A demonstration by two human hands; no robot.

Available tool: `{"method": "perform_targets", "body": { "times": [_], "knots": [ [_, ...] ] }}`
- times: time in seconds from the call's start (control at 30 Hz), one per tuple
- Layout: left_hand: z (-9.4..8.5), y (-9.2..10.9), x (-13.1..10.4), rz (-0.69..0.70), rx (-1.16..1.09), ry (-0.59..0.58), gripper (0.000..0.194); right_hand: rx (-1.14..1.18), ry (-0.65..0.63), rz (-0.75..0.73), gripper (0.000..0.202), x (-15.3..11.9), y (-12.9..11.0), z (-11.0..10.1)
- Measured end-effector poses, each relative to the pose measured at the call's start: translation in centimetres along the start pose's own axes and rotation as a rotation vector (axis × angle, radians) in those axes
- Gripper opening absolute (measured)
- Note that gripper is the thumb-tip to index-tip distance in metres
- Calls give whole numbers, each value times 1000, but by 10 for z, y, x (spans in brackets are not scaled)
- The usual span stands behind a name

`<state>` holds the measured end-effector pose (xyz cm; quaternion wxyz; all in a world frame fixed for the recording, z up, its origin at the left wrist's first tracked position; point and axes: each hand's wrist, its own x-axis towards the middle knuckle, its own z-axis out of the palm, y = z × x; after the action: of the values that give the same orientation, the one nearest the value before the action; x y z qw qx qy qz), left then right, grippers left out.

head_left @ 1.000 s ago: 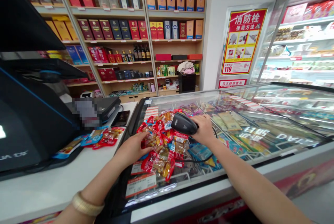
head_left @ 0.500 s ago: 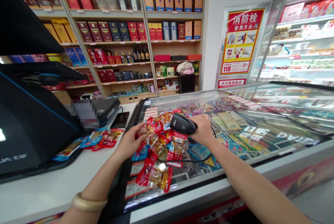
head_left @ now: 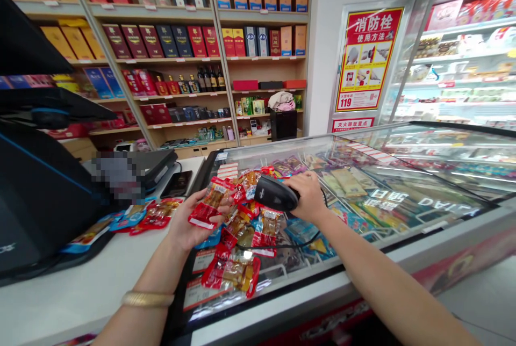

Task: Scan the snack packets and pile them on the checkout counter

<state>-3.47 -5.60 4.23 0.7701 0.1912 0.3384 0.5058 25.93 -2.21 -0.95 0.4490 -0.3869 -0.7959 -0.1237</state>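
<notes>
In my left hand, palm turned up, lies a red snack packet with brown pieces showing through clear film. My right hand is wrapped round the handle of a black barcode scanner, whose head points left toward that packet. Its cable curls down and back across the glass. Below the scanner, several more red snack packets are heaped on the glass freezer lid; one packet lies nearer to me.
A white counter at left bears a black checkout machine, a phone and several snack packets. Shelves of boxes and bottles line the back. A lit display fridge stands at right.
My left hand has lifted a red packet off the heap and turned palm up with it, close to the scanner. My right hand still holds the scanner. The view has shifted slightly.
</notes>
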Motion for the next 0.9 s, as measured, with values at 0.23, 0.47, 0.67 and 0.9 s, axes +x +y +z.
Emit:
{"method": "perform_targets", "body": {
  "times": [0.23,0.47,0.67,0.9],
  "knots": [
    [-20,6,4,-120,278,-97,27,-7,-108,-79,16,3,-5,-9],
    [-14,4,2,-143,280,-46,24,-13,-121,-152,17,4,-9,-9],
    [-22,5,5,-154,275,-69,25,-12,-130,-151,16,5,-11,-9],
    [-15,-3,2,26,370,-2,20,4,-86,-154,17,1,-7,-8]
  ]
}}
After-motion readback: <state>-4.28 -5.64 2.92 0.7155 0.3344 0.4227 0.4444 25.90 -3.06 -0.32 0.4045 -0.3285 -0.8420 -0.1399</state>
